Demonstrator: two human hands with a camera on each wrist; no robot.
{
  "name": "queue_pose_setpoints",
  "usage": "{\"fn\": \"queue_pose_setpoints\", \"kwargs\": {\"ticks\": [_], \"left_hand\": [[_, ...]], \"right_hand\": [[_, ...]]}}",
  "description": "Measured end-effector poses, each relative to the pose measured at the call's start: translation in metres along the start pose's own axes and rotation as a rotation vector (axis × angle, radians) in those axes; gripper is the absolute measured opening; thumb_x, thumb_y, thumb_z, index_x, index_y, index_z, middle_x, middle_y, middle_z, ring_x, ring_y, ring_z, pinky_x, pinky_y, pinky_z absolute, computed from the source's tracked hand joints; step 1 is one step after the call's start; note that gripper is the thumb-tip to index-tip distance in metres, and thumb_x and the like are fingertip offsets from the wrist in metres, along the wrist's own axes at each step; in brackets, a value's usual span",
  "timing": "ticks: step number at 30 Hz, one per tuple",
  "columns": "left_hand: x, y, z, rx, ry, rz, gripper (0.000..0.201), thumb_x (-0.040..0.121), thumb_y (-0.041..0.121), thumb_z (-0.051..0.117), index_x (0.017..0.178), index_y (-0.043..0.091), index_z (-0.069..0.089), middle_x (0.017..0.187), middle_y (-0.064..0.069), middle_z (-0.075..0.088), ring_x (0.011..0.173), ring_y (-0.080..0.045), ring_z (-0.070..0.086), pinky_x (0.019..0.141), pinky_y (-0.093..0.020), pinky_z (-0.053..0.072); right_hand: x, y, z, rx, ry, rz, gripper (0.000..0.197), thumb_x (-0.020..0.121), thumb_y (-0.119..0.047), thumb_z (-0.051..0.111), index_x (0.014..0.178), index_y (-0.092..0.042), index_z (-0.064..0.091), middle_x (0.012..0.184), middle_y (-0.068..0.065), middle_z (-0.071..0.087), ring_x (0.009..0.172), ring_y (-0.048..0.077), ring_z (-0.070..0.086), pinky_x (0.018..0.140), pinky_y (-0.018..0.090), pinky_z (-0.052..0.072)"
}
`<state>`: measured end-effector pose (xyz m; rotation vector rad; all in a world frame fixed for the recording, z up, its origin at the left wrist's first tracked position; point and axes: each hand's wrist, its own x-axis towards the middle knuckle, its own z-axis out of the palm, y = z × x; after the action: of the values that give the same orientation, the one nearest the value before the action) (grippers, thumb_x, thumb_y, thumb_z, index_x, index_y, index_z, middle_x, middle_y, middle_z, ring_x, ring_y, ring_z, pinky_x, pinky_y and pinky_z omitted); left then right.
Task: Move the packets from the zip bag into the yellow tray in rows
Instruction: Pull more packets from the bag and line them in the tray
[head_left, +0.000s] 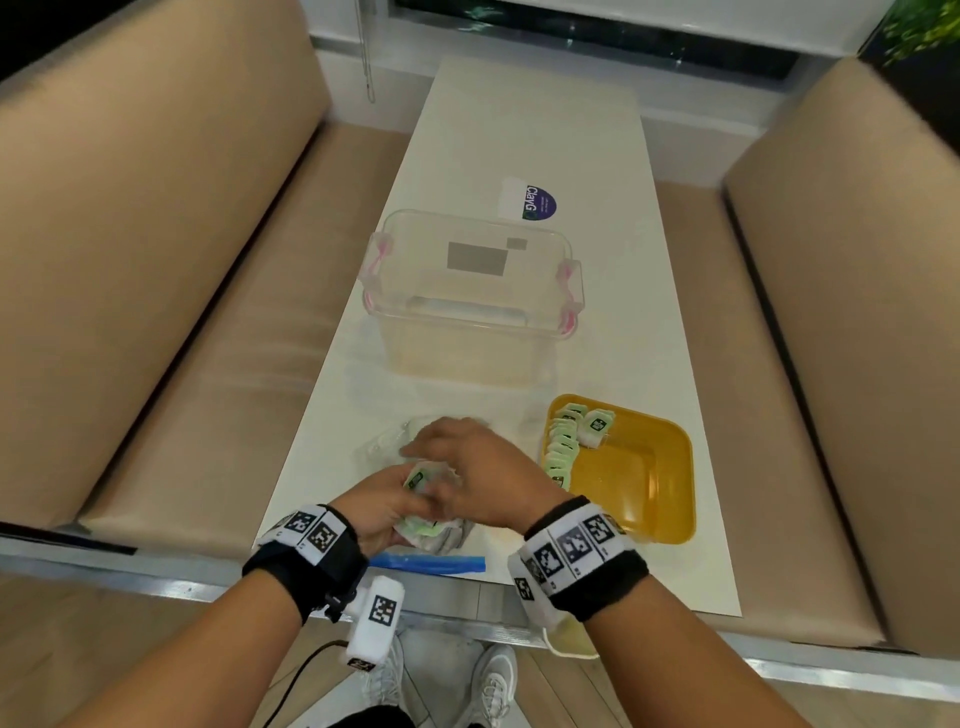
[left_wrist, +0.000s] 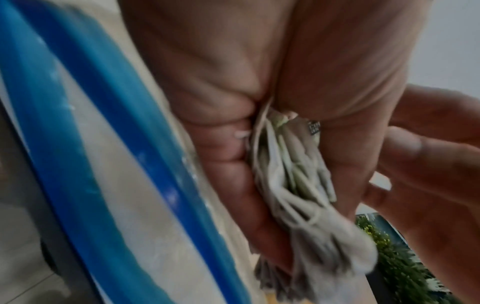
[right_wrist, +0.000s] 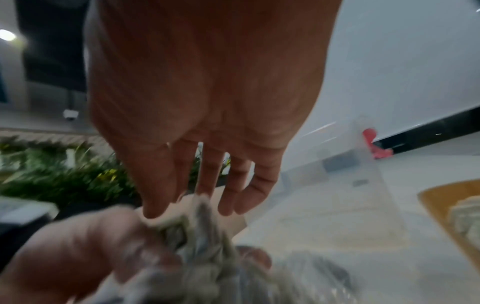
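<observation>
My left hand (head_left: 379, 506) grips a bunch of pale green packets (head_left: 418, 525) near the table's front edge; the bunch (left_wrist: 293, 174) is squeezed between its palm and curled fingers. The right hand (head_left: 467, 467) lies over the bunch, and its straight fingers (right_wrist: 228, 195) touch the tops of the packets (right_wrist: 205, 236). The clear zip bag with its blue strip (head_left: 431, 564) lies flat under and in front of both hands. To the right sits the yellow tray (head_left: 660, 467), with a row of packets (head_left: 563, 447) standing along its left side.
A clear storage box (head_left: 472, 296) with pink latches stands behind the hands in the middle of the white table. A sticker (head_left: 530, 200) lies beyond it. Beige sofas flank the table on both sides.
</observation>
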<state>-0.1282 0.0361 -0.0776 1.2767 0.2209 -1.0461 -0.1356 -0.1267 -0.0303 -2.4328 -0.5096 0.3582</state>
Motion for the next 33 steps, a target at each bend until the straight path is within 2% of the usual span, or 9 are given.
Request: {"fn": "queue_pose_setpoints", "kwargs": {"ticks": [4, 8, 11, 13, 15, 19, 24, 30, 33], "left_hand": [[0.004, -0.004, -0.003, 0.054, 0.02, -0.008, 0.058, 0.057, -0.009, 0.063, 0.114, 0.002, 0.063, 0.104, -0.026, 0.069, 0.098, -0.038, 0.069, 0.073, -0.04, 0.057], [0.005, -0.004, -0.005, 0.036, -0.028, 0.001, 0.048, 0.051, -0.004, 0.077, 0.098, 0.007, 0.071, 0.097, -0.023, 0.07, 0.089, -0.033, 0.07, 0.078, -0.041, 0.055], [0.006, -0.004, -0.007, -0.057, -0.087, 0.002, 0.042, 0.063, -0.012, 0.082, 0.098, 0.011, 0.075, 0.099, -0.024, 0.071, 0.087, -0.033, 0.071, 0.071, -0.04, 0.061], [0.009, -0.006, -0.011, -0.081, -0.084, -0.009, 0.062, 0.063, -0.008, 0.086, 0.12, 0.009, 0.069, 0.112, -0.025, 0.068, 0.096, -0.036, 0.069, 0.078, -0.044, 0.06], [0.012, -0.007, -0.014, -0.076, -0.091, -0.008, 0.081, 0.051, 0.001, 0.095, 0.126, 0.013, 0.068, 0.121, -0.023, 0.067, 0.104, -0.037, 0.067, 0.088, -0.048, 0.056], [0.015, -0.012, -0.017, -0.071, -0.107, 0.007, 0.075, 0.054, 0.001, 0.091, 0.124, 0.019, 0.07, 0.125, -0.021, 0.066, 0.109, -0.037, 0.065, 0.105, -0.059, 0.041], [0.018, -0.02, -0.021, -0.064, -0.099, 0.015, 0.079, 0.052, 0.005, 0.094, 0.125, 0.021, 0.07, 0.132, -0.027, 0.06, 0.114, -0.041, 0.061, 0.101, -0.054, 0.045], [0.019, -0.028, -0.022, -0.112, -0.109, 0.058, 0.077, 0.052, 0.002, 0.092, 0.125, 0.017, 0.07, 0.134, -0.027, 0.059, 0.11, -0.036, 0.063, 0.086, -0.042, 0.055], [0.017, -0.029, -0.02, -0.121, -0.113, 0.066, 0.076, 0.052, 0.001, 0.091, 0.124, 0.017, 0.07, 0.132, -0.024, 0.062, 0.108, -0.036, 0.064, 0.079, -0.037, 0.059]], "right_hand": [[0.007, -0.006, 0.01, -0.111, -0.073, -0.016, 0.031, 0.085, -0.015, 0.059, 0.114, -0.018, 0.071, 0.109, 0.006, 0.061, 0.101, 0.026, 0.055, 0.084, 0.042, 0.048], [0.009, -0.006, 0.009, -0.095, 0.002, 0.001, 0.022, 0.086, -0.015, 0.057, 0.103, -0.011, 0.072, 0.1, 0.006, 0.062, 0.094, 0.025, 0.059, 0.079, 0.041, 0.049], [0.007, -0.004, 0.001, 0.058, 0.177, 0.065, 0.015, 0.085, -0.009, 0.058, 0.095, -0.012, 0.068, 0.096, 0.002, 0.064, 0.088, 0.02, 0.061, 0.079, 0.036, 0.051], [0.002, -0.001, -0.009, 0.205, 0.323, 0.143, 0.013, 0.085, -0.006, 0.061, 0.092, -0.016, 0.066, 0.089, -0.003, 0.066, 0.083, 0.012, 0.062, 0.076, 0.027, 0.052], [-0.006, 0.005, -0.022, 0.339, 0.447, 0.219, 0.02, 0.084, -0.002, 0.062, 0.09, -0.021, 0.065, 0.086, -0.007, 0.068, 0.079, 0.005, 0.062, 0.073, 0.018, 0.051], [-0.031, 0.027, -0.055, 0.497, 0.601, 0.347, 0.017, 0.078, 0.0, 0.066, 0.078, -0.017, 0.066, 0.081, -0.003, 0.07, 0.081, 0.013, 0.066, 0.074, 0.027, 0.052], [-0.073, 0.075, -0.085, 0.306, 0.651, 0.548, 0.012, 0.077, -0.014, 0.076, 0.077, -0.024, 0.069, 0.084, -0.006, 0.068, 0.081, 0.01, 0.062, 0.072, 0.024, 0.049], [-0.1, 0.111, -0.091, 0.35, 0.589, 0.689, 0.016, 0.075, -0.004, 0.073, 0.075, -0.019, 0.068, 0.077, -0.002, 0.067, 0.067, 0.012, 0.057, 0.062, 0.025, 0.045], [-0.1, 0.121, -0.086, 0.354, 0.55, 0.747, 0.018, 0.072, -0.001, 0.073, 0.074, -0.018, 0.067, 0.08, 0.003, 0.07, 0.071, 0.019, 0.062, 0.063, 0.035, 0.054]]}}
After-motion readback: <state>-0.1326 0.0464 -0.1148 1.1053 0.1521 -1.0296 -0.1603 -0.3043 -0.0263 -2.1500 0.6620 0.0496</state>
